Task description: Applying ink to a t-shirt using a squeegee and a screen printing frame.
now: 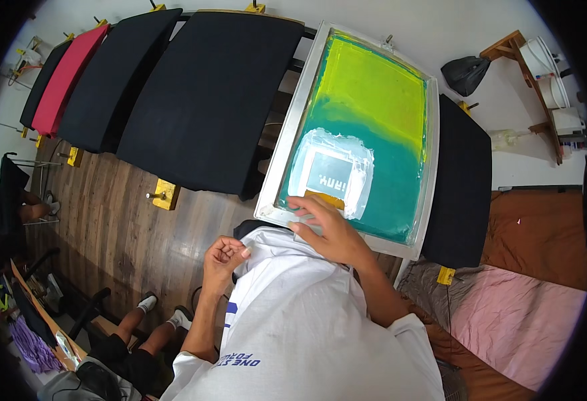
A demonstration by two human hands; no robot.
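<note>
Shirt [300, 321] cloth, white and loosely creased, comes nearest, its far folds close to the near rail of the framed screen [291, 127]. Left hand [221, 259] is off the screen's near left corner, apart from it, fingers curled in and thumb close against them; whether anything is pinched there I cannot tell. Right hand [333, 234] is over the screen's near rail, toward the left end, fingers loosely spread and no object visible in them; whether the fingertips touch, I cannot tell.

The screen itself is right ahead of the person, long sides running away. Its pale rails look like metal, so I judge it stiff and moderately heavy, best held by both long rails near mid-length for balance. Inside them, the green mesh [394, 180] is probably thin, taut and easily dented. A white border [362, 167] surrounds a pale window in the screen's near left part. The yellow coating [380, 73] at its far end looks wet and could be slippery, making that rail a poorer grip.

Left of the screen is a wide black board [206, 100]; right of it, another black board [466, 180]. Past its far right corner hangs a black bag [465, 73].
</note>
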